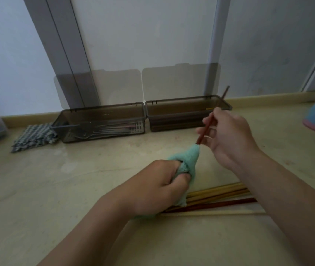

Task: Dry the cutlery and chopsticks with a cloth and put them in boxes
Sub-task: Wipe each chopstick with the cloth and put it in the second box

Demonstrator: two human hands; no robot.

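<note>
- Left hand (152,187): fingers curled tight round bunched teal cloth (188,156), near centre.
- Right hand (229,135): fingers pinch one red-brown chopstick (206,129), tilted, lower tip inside the cloth.
- Loose chopsticks (220,196) lie on the pale stone surface (57,189), between the forearms.
- Far: two open boxes side by side. Left box (103,121) holds cutlery; right box (183,116) contents unclear.
- Checked cloth (34,137) lies left of the boxes.

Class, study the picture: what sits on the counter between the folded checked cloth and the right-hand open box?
In the head view, the left open box, holding metal cutlery, fills the stretch between checked cloth and right box.
</note>
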